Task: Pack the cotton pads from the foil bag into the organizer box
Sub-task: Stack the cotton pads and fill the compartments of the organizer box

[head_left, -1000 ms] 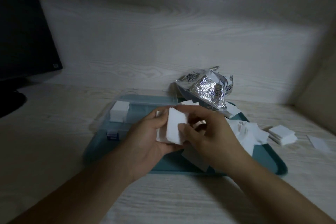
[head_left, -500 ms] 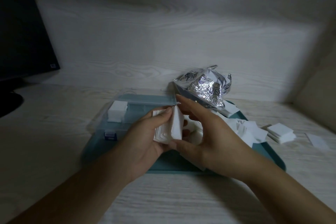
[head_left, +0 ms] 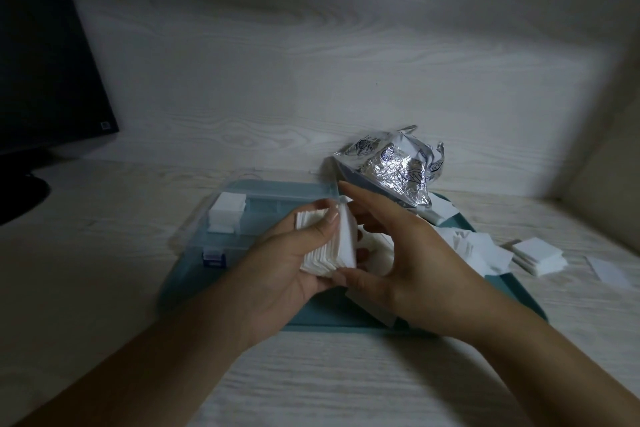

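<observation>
My left hand [head_left: 291, 263] grips a thick stack of white square cotton pads [head_left: 330, 243] above the teal tray [head_left: 329, 319]. My right hand [head_left: 408, 263] presses its fingers and thumb against the stack's right face. Behind the hands lies the clear organizer box [head_left: 273, 194] with a small pile of pads [head_left: 227, 210] in its left compartment. The crumpled foil bag [head_left: 394, 170] sits at the tray's far right corner. Loose pads [head_left: 478, 246] lie on the tray to the right.
A second small stack of pads [head_left: 538, 255] and a single pad [head_left: 606, 270] lie on the wooden desk right of the tray. A dark monitor [head_left: 45, 73] stands at the far left. A wall closes in on the right.
The right hand opened from pinching a pad to lying flat against the stack. The stack in the left hand turned edge-on and stays in the same place.
</observation>
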